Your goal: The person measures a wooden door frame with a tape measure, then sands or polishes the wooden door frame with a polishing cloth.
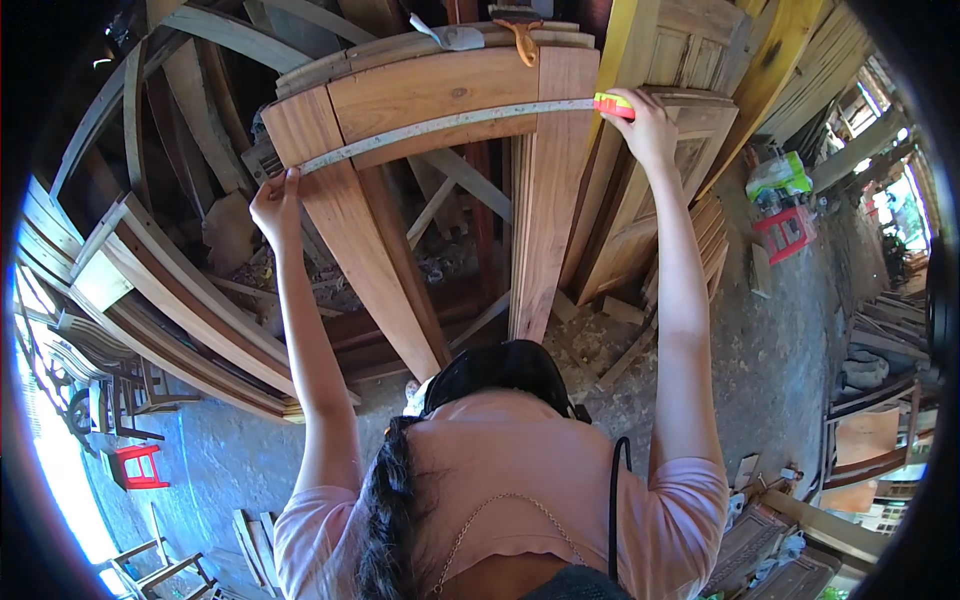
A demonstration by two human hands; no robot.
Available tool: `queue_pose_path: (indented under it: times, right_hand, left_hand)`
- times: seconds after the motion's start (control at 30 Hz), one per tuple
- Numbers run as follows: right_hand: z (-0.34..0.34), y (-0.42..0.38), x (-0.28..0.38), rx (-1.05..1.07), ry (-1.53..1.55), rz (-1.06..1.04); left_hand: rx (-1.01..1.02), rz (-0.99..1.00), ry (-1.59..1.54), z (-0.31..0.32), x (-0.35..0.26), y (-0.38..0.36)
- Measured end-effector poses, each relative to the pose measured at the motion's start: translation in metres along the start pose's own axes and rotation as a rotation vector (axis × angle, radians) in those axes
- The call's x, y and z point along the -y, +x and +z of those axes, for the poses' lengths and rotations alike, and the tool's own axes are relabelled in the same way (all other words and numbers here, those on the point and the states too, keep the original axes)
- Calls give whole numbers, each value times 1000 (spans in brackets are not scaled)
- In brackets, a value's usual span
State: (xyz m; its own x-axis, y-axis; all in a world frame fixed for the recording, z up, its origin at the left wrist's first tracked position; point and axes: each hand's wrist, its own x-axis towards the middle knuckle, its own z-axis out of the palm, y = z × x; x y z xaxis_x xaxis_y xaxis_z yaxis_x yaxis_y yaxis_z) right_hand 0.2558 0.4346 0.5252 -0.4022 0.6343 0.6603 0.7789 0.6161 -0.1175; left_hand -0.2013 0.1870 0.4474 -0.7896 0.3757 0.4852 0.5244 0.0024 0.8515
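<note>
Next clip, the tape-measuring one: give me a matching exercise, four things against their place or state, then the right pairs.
Things:
1. left hand
2. right hand
3. tape measure
4. red stool

Places or states:
A. stretched across the arched wooden frame
B. on the floor, lower left
C. pins the tape's end at the frame's left edge
D. holds the tape's yellow-red case

Pairs: 1-C, 2-D, 3-A, 4-B

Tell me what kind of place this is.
Most likely a carpentry or joinery workshop. An arched wooden frame is being measured with a tape measure, panelled wooden doors lean behind it, and offcuts litter the dusty floor.
</note>
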Motion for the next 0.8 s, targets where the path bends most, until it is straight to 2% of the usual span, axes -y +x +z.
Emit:
queue_pose_path:
  times: [0.1, 0.27, 0.53, 0.7, 0.8]
  right_hand:
    - [-1, 3, 1, -7, -19, -27]
    - [0, 4, 6, 25, -70, -27]
    - [7, -2, 16, -80, -182, -43]
    - [8, 0, 14, -30, -162, -35]
    - [10, 1, 11, -51, -146, -58]
  left_hand:
    - [6, 38, -8, -1, -3, 0]
    - [34, -15, -59, -2, -1, 3]
    - [59, -59, -48, -3, -9, 1]
    - [51, -83, -121, -2, -10, 0]
    - [35, -94, -49, -3, -12, 1]
